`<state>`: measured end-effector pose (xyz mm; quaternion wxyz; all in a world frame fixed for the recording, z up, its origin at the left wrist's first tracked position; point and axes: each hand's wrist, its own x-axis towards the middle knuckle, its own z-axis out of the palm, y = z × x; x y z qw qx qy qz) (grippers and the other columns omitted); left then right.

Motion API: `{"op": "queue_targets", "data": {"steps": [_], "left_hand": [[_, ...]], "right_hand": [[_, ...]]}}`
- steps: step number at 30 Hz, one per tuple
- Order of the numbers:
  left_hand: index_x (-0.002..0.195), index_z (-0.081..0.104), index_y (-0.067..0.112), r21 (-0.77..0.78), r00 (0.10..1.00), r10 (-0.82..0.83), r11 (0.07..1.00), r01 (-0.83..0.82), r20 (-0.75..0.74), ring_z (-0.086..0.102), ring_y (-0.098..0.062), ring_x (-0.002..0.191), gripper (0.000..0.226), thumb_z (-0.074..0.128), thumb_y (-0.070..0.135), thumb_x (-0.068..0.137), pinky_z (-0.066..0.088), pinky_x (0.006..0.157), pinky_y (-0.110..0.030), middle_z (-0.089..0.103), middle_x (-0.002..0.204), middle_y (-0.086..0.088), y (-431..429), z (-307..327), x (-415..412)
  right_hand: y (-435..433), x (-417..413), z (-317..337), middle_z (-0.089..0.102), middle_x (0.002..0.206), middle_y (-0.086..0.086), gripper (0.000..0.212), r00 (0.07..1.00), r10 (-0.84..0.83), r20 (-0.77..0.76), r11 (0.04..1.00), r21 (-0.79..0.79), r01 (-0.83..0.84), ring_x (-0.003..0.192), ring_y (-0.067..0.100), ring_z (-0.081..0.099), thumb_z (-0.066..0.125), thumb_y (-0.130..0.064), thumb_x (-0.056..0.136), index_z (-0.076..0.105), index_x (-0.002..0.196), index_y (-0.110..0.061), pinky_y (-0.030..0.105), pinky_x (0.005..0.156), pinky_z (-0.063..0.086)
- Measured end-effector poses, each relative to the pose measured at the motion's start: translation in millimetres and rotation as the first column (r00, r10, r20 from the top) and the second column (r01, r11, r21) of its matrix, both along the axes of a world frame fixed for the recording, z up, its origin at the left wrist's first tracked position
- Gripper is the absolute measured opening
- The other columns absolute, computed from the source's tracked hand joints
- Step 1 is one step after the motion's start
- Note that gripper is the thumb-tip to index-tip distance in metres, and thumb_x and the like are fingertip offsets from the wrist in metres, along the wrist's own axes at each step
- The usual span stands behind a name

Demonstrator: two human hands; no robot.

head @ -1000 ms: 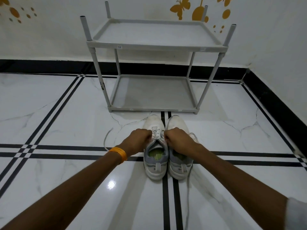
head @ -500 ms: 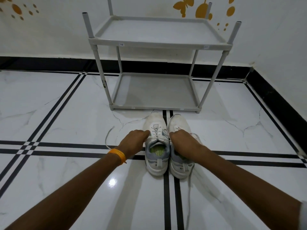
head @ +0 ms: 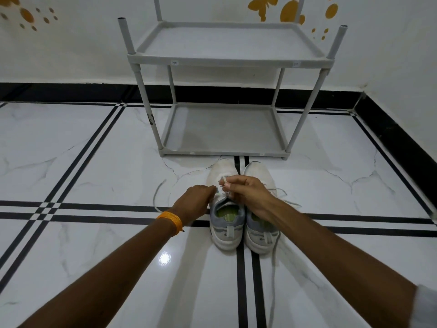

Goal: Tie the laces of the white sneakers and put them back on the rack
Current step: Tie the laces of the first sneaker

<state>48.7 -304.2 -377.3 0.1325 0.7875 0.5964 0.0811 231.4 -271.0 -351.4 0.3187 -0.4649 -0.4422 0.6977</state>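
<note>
Two white sneakers with grey heels stand side by side on the floor, toes toward the rack: the left sneaker (head: 225,223) and the right sneaker (head: 259,227). My left hand (head: 195,201) is at the left sneaker's left side, fingers closed on its lace. My right hand (head: 248,192) reaches over the left sneaker's tongue and pinches a white lace end. One loose lace (head: 157,195) curls on the floor to the left. Another lace (head: 274,263) trails back from the right sneaker. The grey two-shelf rack (head: 224,59) stands just beyond the toes, both shelves bare.
The floor is glossy white marble (head: 94,162) with black stripes. A white wall with a black skirting (head: 71,92) runs behind the rack, and another wall closes the right side (head: 402,143).
My right hand has shifted left from the right sneaker onto the left sneaker's laces and lifted a lace end. My left hand stays at the left sneaker's side.
</note>
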Motion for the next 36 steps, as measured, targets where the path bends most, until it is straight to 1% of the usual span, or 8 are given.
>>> {"op": "queue_targets", "data": {"steps": [3, 8, 12, 16, 19, 23, 27, 36], "left_hand": [[0.088, 0.047, 0.015, -0.062, 0.999, 0.023, 0.998, -0.020, 0.045, 0.053, -0.025, 0.073, 0.020, 0.064, 0.024, 0.091, 0.043, 0.066, -0.031, 0.068, 0.094, -0.011, 0.0, -2.0, -5.4], [0.086, 0.061, 0.004, -0.318, 0.889, 0.268, 0.936, -0.149, 0.370, 0.065, -0.027, 0.080, 0.030, 0.052, 0.030, 0.098, 0.054, 0.075, -0.037, 0.068, 0.086, -0.011, -2.6, -1.1, -24.1], [0.093, 0.069, -0.004, -0.480, 0.502, 0.482, 0.865, -0.145, 0.718, 0.061, -0.021, 0.100, 0.033, 0.053, 0.025, 0.097, 0.044, 0.090, -0.030, 0.073, 0.098, 0.000, 4.7, 11.0, -21.2], [0.104, 0.070, 0.002, -0.538, 0.144, 0.535, 0.843, -0.024, 0.833, 0.063, -0.027, 0.114, 0.028, 0.050, 0.020, 0.099, 0.047, 0.101, -0.034, 0.072, 0.115, -0.011, 6.6, 10.7, 1.2], [0.105, 0.070, 0.005, -0.443, 0.152, 0.450, 0.893, -0.080, 0.880, 0.067, -0.029, 0.107, 0.021, 0.056, 0.019, 0.096, 0.054, 0.095, -0.037, 0.072, 0.109, -0.014, 5.3, 5.3, 16.8], [0.101, 0.072, 0.008, -0.273, 0.327, 0.349, 0.928, -0.255, 0.878, 0.067, -0.023, 0.097, 0.017, 0.065, 0.020, 0.092, 0.058, 0.087, -0.034, 0.073, 0.097, -0.007, 10.3, -2.2, 22.5], [0.100, 0.073, 0.013, -0.205, 0.392, 0.300, 0.942, -0.267, 0.870, 0.068, -0.010, 0.088, 0.013, 0.064, 0.017, 0.092, 0.057, 0.079, -0.021, 0.073, 0.093, 0.000, 9.2, 0.0, 31.2], [0.093, 0.061, 0.003, -0.341, 0.277, 0.455, 0.862, -0.376, 0.846, 0.072, -0.022, 0.076, 0.023, 0.078, 0.006, 0.077, 0.059, 0.068, -0.026, 0.074, 0.083, -0.014, 13.7, 0.2, 29.7]], "right_hand": [[-4.9, -7.7, -2.4, 0.074, 0.105, 0.017, 0.022, 0.995, -0.094, -0.024, 0.996, -0.008, 0.094, 0.083, 0.017, 0.069, 0.065, -0.001, 0.088, 0.069, 0.110, 0.002, 0.020, 0.067, 0.056], [-1.7, -7.9, -5.7, 0.074, 0.095, 0.016, 0.019, 0.991, -0.129, 0.040, 0.991, 0.035, 0.128, 0.077, 0.018, 0.069, 0.059, -0.004, 0.093, 0.068, 0.111, -0.003, 0.020, 0.064, 0.057], [-0.7, -6.9, -5.7, 0.075, 0.090, 0.017, 0.025, 0.989, -0.145, 0.019, 0.989, 0.013, 0.144, 0.075, 0.021, 0.073, 0.065, 0.005, 0.086, 0.067, 0.109, -0.007, 0.020, 0.060, 0.059], [2.7, -6.3, -6.0, 0.075, 0.084, 0.019, 0.023, 0.977, -0.188, 0.097, 0.980, 0.088, 0.180, 0.071, 0.023, 0.073, 0.071, 0.002, 0.083, 0.067, 0.105, -0.003, 0.023, 0.054, 0.058], [1.4, -5.8, -6.4, 0.075, 0.085, 0.018, 0.016, 0.977, -0.195, 0.090, 0.977, 0.106, 0.185, 0.067, 0.022, 0.072, 0.072, -0.003, 0.084, 0.068, 0.100, -0.004, 0.023, 0.051, 0.057], [3.6, -0.4, -1.7, 0.074, 0.092, 0.017, 0.016, 0.991, -0.111, 0.072, 0.992, 0.073, 0.106, 0.075, 0.021, 0.073, 0.062, -0.006, 0.092, 0.069, 0.106, -0.006, 0.026, 0.062, 0.061], [6.4, 6.3, 8.0, 0.074, 0.097, 0.021, 0.022, 0.998, -0.045, 0.052, 0.999, 0.033, 0.043, 0.082, 0.026, 0.073, 0.065, 0.005, 0.086, 0.071, 0.096, -0.013, 0.031, 0.073, 0.062], [11.0, 4.5, 3.8, 0.074, 0.093, 0.025, 0.025, 0.991, -0.098, 0.094, 0.995, 0.011, 0.097, 0.082, 0.035, 0.074, 0.077, 0.005, 0.076, 0.068, 0.099, 0.001, 0.033, 0.072, 0.062]]}}
